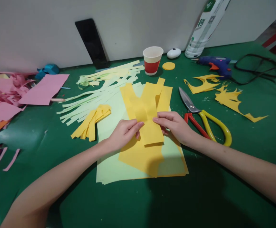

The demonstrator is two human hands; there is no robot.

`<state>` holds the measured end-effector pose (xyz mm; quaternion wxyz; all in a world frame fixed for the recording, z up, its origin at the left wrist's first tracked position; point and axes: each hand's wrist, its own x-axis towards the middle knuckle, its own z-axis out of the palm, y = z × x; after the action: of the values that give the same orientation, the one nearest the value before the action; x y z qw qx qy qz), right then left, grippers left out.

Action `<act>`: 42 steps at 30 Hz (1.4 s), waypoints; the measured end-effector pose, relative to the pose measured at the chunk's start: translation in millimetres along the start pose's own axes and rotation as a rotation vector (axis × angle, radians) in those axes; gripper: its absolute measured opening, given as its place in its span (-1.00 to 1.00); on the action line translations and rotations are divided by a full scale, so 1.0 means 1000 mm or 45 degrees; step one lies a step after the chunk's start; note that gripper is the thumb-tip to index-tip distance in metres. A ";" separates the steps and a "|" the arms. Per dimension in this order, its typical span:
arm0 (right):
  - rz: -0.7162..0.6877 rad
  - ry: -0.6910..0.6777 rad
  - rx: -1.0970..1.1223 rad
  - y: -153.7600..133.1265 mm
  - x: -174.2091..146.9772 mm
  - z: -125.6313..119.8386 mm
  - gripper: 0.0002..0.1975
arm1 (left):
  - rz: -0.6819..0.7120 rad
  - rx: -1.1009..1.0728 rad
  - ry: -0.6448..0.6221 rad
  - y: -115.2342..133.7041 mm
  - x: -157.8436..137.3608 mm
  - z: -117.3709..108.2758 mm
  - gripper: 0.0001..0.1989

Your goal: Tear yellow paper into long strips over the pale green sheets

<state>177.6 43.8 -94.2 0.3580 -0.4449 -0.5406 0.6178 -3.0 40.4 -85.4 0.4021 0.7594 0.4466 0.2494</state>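
Between my two hands is a piece of yellow paper (pixel 152 131), raised a little over the sheets below. My left hand (pixel 125 132) pinches its left edge with thumb and fingers. On the opposite edge, my right hand (pixel 173 126) grips it the same way, thumb on top. More yellow paper pieces (pixel 140 161) lie underneath, on pale green sheets (pixel 106 164). Left of my left hand rests a bundle of yellow paper strips (pixel 91 122). Scissors (pixel 192 109) with red and yellow handles lie open beside my right wrist.
Fringed green paper (pixel 97 96), a paper cup (pixel 152 61), yellow discs (pixel 168 66) and a phone (pixel 91 42) stand or lie toward the back. At right are a blue glue gun (pixel 215 63), its cable and yellow scraps (pixel 233 99). Pink paper (pixel 45 90) is piled left.
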 end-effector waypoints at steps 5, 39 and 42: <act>-0.032 0.039 0.042 0.003 0.002 -0.001 -0.72 | -0.025 -0.056 0.103 -0.002 -0.001 0.001 -0.60; 0.080 -0.241 0.082 -0.004 -0.003 -0.002 -0.85 | 0.006 -0.015 -0.089 0.001 0.000 -0.002 -0.60; 0.058 -0.258 0.139 -0.005 -0.003 -0.001 -0.81 | 0.022 -0.021 -0.036 0.001 -0.001 -0.001 -0.62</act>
<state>179.3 42.6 -88.8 0.3111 -0.3724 -0.5292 0.6961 -4.1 39.4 -84.1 0.4127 0.7633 0.4321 0.2457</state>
